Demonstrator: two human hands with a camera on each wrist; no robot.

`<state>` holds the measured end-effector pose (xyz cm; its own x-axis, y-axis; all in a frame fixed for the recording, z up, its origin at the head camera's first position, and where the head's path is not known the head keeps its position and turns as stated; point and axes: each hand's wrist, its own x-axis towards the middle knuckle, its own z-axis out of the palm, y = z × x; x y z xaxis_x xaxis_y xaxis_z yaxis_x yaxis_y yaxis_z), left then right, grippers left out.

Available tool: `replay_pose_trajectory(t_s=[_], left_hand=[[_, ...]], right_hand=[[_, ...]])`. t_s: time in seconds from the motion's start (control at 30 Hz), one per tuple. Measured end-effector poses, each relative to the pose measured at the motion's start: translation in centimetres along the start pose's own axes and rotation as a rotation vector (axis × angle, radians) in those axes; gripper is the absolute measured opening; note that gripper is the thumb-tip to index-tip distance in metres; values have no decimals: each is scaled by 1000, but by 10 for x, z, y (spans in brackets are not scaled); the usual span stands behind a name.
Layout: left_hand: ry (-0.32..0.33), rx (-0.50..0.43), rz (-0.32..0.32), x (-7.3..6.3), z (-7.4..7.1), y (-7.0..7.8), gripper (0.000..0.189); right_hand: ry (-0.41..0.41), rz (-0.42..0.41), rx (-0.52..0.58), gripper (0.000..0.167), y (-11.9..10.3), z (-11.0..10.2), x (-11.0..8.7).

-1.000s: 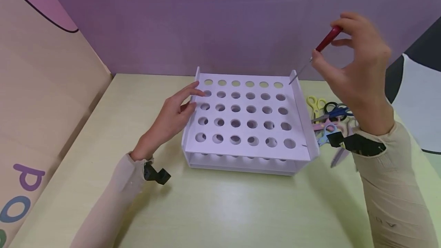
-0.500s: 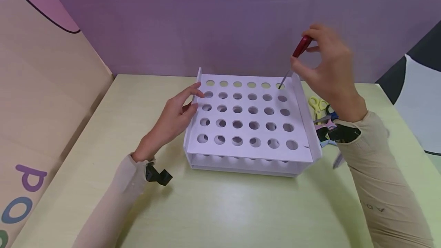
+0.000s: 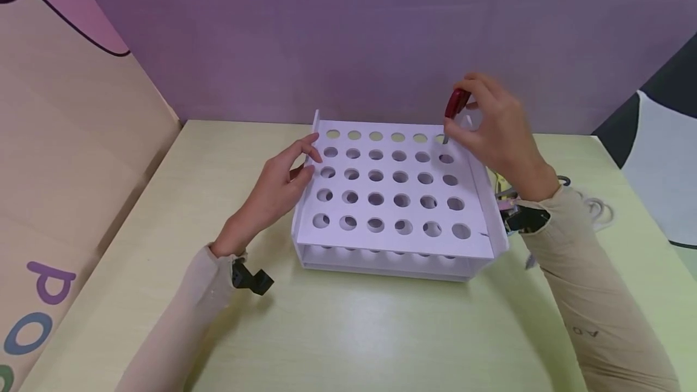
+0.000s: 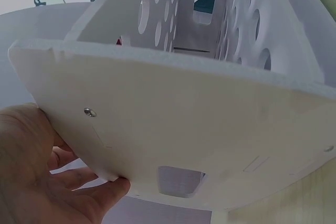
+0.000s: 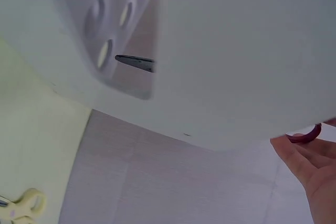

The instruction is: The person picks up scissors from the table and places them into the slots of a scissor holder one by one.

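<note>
A white rack [image 3: 359, 210] with rows of round holes stands on the table. At its left side panel [image 4: 136, 119], my left hand [image 3: 280, 180] grips the edge, index finger over the top and thumb against the outside. My right hand [image 3: 498, 132] pinches the dark red handles of a pair of scissors [image 3: 456, 103] above the rack's far right corner. Their blades point down into the last hole of the back row. Through the side panel's opening, the right wrist view shows the dark blade tip [image 5: 135, 62] inside the rack. My right fingers partly hide the handles.
Several scissors lie on the table right of the rack, mostly hidden by my right forearm; a yellow pair [image 5: 23, 207] shows in the right wrist view. A purple wall [image 3: 272, 35] rises behind the table [image 3: 348, 331]. A tan panel [image 3: 71, 138] borders the left.
My right hand has moved left and down with the scissors, from above the rack's right panel into the back-right hole. The left hand has stayed on the left panel.
</note>
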<state>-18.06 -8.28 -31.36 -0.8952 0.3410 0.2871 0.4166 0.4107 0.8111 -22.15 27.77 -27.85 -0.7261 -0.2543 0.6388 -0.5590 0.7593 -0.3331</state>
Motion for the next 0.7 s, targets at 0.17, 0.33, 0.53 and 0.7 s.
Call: replay_pose_trajectory(t_s=[0.17, 0.33, 0.53, 0.7], left_hand=[[6, 0, 8, 0, 1, 1, 11], [9, 1, 7, 1, 2, 2, 11], [6, -1, 0, 1, 2, 1, 10], [3, -5, 0, 0, 2, 1, 9]], right_hand=[[-27, 12, 2, 46, 3, 5, -4], [-32, 11, 3, 44, 6, 9, -7], [-65, 20, 21, 39, 8, 11, -10], [-128, 48, 29, 33, 6, 10, -11]])
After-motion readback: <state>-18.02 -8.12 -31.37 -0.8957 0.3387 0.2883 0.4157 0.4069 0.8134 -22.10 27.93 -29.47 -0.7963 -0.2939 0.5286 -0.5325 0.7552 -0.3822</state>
